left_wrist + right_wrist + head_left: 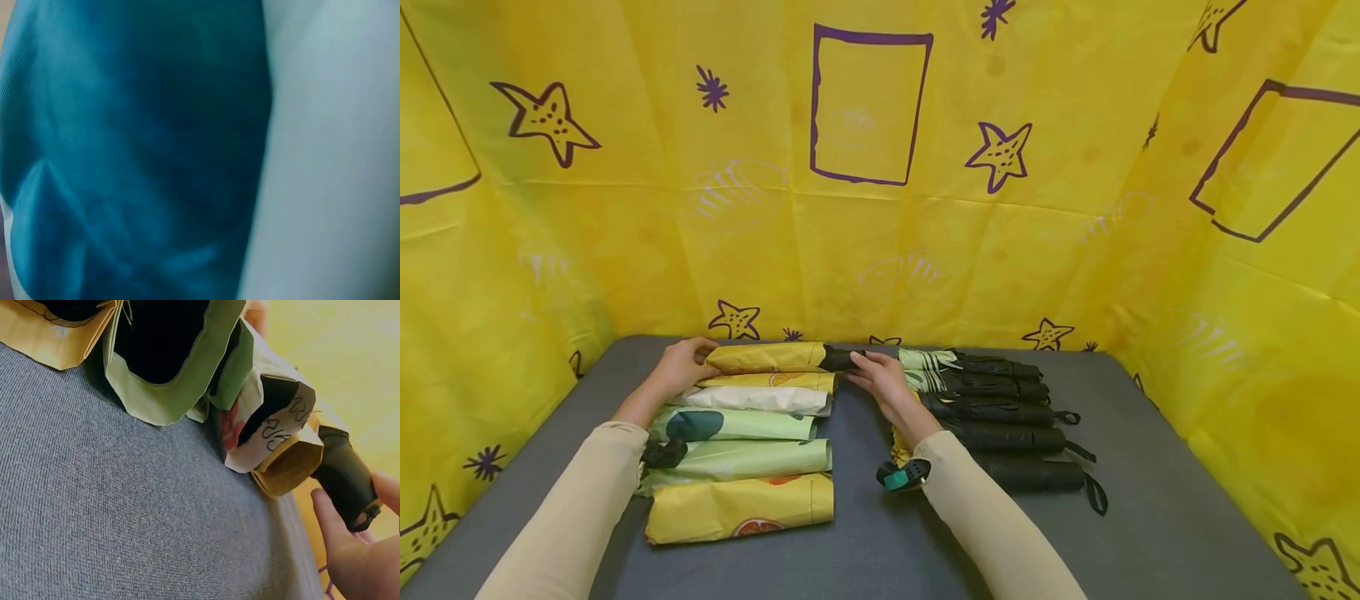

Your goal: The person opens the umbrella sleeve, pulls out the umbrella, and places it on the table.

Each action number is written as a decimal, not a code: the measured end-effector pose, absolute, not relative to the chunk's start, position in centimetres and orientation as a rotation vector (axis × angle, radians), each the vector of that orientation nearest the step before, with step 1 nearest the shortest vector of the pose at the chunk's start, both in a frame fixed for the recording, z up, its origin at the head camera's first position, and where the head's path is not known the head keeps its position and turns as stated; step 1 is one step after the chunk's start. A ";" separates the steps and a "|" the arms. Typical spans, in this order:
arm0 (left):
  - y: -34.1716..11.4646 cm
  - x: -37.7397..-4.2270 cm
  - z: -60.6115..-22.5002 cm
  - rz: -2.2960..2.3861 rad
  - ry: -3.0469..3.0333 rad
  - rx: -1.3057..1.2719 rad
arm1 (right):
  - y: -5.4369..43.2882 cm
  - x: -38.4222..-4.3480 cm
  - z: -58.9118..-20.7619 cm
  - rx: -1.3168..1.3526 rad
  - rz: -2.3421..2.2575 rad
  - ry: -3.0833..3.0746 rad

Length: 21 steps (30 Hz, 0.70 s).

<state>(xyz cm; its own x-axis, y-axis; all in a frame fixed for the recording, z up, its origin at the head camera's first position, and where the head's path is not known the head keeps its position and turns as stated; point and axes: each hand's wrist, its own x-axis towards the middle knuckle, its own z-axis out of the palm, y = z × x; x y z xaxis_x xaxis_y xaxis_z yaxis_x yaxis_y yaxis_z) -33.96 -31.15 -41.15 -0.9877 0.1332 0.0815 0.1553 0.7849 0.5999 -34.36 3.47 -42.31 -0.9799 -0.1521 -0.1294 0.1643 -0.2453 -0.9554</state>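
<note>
At the back of the table, a folded umbrella lies in a yellow sleeve point(766, 357), its black end point(842, 358) sticking out on the right. My left hand point(679, 369) holds the sleeve's left end, fingers curled over it. With thumb and fingers on either side of the black end, my right hand point(886, 385) pinches it; in the right wrist view that black end point(345, 475) sits between thumb and fingers. In front lie several fabric sleeves: another yellow one point(808, 382), a white one point(767, 399), green ones point(760, 423) and an orange-printed yellow one point(745, 507).
Several black folded umbrellas point(1000, 437) with wrist loops lie in a row on the right of the grey table point(865, 558). A yellow patterned cloth point(865, 242) hangs round the back and sides. Teal cloth point(125, 137) fills much of the left wrist view.
</note>
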 end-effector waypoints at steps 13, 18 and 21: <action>-31.2 -33.8 -41.4 -0.940 -2.911 -0.248 | 4.4 -34.1 -41.9 0.051 -2.374 1.781; -31.5 -33.6 -41.3 -0.931 -2.888 -0.275 | 4.8 -34.3 -42.0 0.067 -2.386 1.802; -31.7 -33.5 -41.2 -1.007 -2.903 -0.297 | 4.9 -34.3 -41.8 0.083 -2.392 1.800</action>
<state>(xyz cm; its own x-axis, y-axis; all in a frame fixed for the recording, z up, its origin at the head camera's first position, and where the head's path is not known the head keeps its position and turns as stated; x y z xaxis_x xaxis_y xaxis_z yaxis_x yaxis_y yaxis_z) -33.53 -31.69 -41.24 -0.9800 0.1631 0.1137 0.1985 0.7688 0.6079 -34.30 4.93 -41.83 -0.9876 -0.0838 -0.1325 0.1505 -0.2704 -0.9509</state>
